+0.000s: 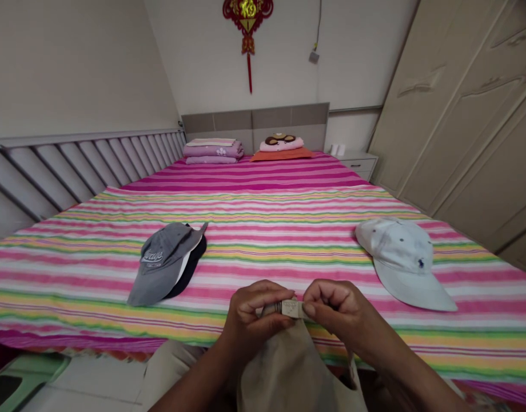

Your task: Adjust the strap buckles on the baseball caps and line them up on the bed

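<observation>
A beige cap [284, 366] hangs below my hands at the bed's near edge, the back strap at the top. My left hand [255, 313] is closed, pinching the strap beside its pale buckle [290, 308] between thumb and fingers. On the other side of the buckle, my right hand [342, 309] pinches the strap with thumb and forefinger. Off to the left lie stacked caps, a grey one [160, 257] over a white and a dark one [192, 266]. A white cap [400, 257] with a small dark logo rests to the right.
A striped bedspread [263, 229] covers the bed under the caps. Folded purple bedding [214, 151] and a pink pile [282, 146] sit by the headboard [289, 120]. A nightstand [357, 163] and wardrobe [460, 114] stand right; a green stool [35, 372] is low left.
</observation>
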`<action>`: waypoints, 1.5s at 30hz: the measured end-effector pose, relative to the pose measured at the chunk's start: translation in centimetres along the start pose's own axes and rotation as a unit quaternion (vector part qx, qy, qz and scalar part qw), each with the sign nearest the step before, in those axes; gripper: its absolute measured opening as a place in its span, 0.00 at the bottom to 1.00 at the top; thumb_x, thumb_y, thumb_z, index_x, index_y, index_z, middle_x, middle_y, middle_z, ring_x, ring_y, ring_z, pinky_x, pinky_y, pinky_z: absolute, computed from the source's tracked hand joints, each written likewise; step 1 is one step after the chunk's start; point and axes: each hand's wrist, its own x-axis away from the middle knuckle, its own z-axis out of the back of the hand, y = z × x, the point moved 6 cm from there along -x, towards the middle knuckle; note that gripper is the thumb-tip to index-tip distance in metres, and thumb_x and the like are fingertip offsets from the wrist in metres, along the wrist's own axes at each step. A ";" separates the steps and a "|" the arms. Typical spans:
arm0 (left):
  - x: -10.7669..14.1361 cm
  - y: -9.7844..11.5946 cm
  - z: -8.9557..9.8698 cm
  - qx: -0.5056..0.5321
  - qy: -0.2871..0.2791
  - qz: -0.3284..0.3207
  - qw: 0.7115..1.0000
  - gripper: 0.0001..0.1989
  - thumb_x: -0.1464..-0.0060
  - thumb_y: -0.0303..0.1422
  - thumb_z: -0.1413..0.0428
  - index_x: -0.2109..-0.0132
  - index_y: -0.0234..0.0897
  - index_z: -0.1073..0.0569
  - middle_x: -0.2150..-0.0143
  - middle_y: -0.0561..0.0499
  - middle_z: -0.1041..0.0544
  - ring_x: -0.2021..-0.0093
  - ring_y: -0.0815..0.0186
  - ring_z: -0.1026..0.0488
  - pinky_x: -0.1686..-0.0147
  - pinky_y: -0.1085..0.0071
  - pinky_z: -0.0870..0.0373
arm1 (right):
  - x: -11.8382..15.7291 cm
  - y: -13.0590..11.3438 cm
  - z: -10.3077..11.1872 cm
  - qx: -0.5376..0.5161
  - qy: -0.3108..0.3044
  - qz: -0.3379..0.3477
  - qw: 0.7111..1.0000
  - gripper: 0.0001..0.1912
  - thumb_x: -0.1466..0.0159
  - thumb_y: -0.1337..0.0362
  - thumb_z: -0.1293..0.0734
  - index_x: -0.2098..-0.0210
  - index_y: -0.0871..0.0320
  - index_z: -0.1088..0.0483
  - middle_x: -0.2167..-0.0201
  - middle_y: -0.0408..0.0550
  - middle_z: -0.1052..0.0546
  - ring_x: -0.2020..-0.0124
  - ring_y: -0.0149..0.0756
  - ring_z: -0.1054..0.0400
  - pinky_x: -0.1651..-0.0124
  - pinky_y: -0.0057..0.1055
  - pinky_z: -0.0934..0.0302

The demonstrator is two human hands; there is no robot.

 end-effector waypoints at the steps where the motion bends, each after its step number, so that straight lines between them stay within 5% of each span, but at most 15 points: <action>1: 0.0 0.0 -0.1 0.007 0.002 0.005 1.000 0.16 0.58 0.31 0.40 0.58 0.43 0.25 0.67 0.47 0.23 0.69 0.65 0.26 0.71 0.70 0.29 | 0.0 0.0 0.0 -0.005 0.002 0.000 1.000 0.11 0.46 0.59 0.36 0.78 0.60 0.37 0.83 0.37 0.42 0.80 0.25 0.53 0.77 0.26 0.58; 13: 0.1 0.4 -0.3 -0.028 0.026 0.010 0.999 0.16 0.57 0.30 0.40 0.57 0.44 0.25 0.66 0.47 0.24 0.67 0.65 0.27 0.71 0.71 0.29 | 0.5 -1.2 0.4 0.063 0.057 0.022 0.996 0.10 0.45 0.61 0.39 0.79 0.58 0.40 0.83 0.37 0.44 0.80 0.26 0.52 0.78 0.27 0.55; 22: -0.2 2.8 -0.4 -0.158 -0.006 -0.097 0.983 0.21 0.56 0.29 0.40 0.52 0.45 0.29 0.62 0.46 0.24 0.64 0.65 0.26 0.69 0.71 0.28 | 0.8 -1.9 0.5 0.099 0.034 0.043 0.994 0.09 0.45 0.61 0.38 0.79 0.58 0.39 0.84 0.37 0.43 0.81 0.26 0.52 0.79 0.26 0.56; 37: -0.3 2.0 -0.5 -0.125 0.001 -0.026 0.992 0.11 0.52 0.30 0.44 0.58 0.38 0.29 0.63 0.46 0.24 0.62 0.64 0.28 0.63 0.67 0.31 | 0.7 -0.9 0.9 0.023 -0.012 0.003 1.000 0.13 0.43 0.54 0.38 0.73 0.59 0.36 0.81 0.39 0.38 0.80 0.26 0.46 0.78 0.25 0.51; 45: -0.4 2.1 -1.4 -0.115 -0.033 -0.020 0.993 0.11 0.53 0.29 0.44 0.59 0.37 0.29 0.64 0.47 0.25 0.64 0.65 0.28 0.65 0.69 0.31 | 0.9 -0.9 0.0 -0.031 -0.017 -0.040 0.999 0.14 0.47 0.54 0.34 0.77 0.59 0.39 0.86 0.34 0.43 0.86 0.22 0.53 0.84 0.22 0.57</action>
